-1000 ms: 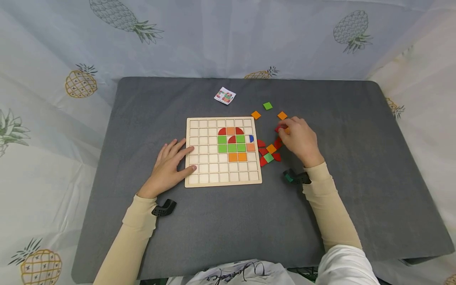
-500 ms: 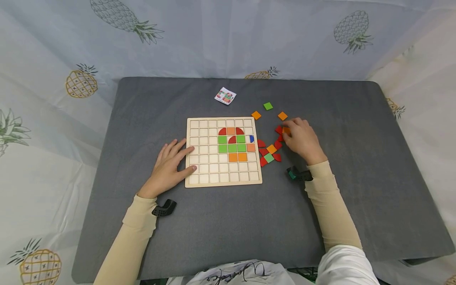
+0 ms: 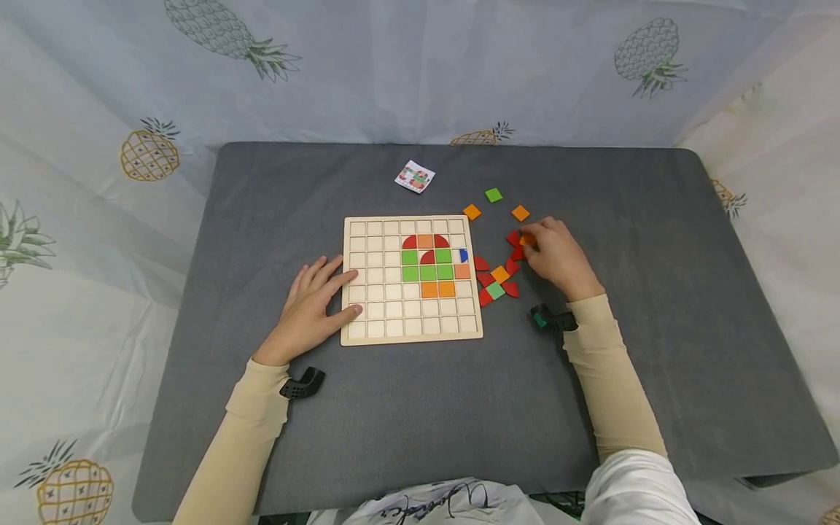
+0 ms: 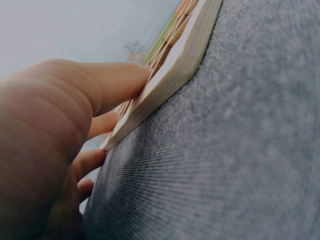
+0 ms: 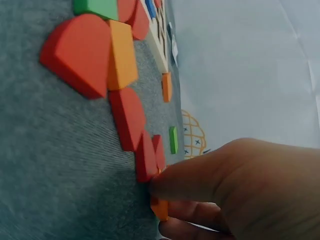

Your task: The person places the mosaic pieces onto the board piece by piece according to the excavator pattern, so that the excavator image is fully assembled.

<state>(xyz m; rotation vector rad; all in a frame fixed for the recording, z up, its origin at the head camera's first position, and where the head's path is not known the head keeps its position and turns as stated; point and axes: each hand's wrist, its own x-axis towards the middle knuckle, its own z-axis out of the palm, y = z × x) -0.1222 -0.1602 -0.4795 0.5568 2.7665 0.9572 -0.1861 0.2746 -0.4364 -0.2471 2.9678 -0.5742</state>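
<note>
My left hand (image 3: 305, 321) lies with spread, fairly straight fingers at the left edge of a square wooden grid board (image 3: 374, 332). In the left wrist view the thumb (image 4: 120, 82) rests on the board's rim (image 4: 165, 85). Red, green, salmon and orange tiles fill some cells, and a blue half-round piece (image 3: 463, 256) sits near the right edge. To the right of the board, my right hand (image 3: 561, 259) pinches an orange square tile (image 5: 160, 207) between thumb and fingers, right beside red quarter-round pieces (image 5: 146, 159). Its fingers partly hide that tile.
Loose red pieces, an orange tile (image 3: 500, 274) and a pale green tile (image 3: 495, 289) cluster along the board's right edge. Beyond them lie a green tile (image 3: 494, 195) and two orange tiles (image 3: 471, 212). A small printed pattern card (image 3: 415, 176) lies behind the board.
My right hand has shifted slightly right, with the orange tile at its fingertips, uncovering red pieces beside it. My left hand and the board have stayed put.
</note>
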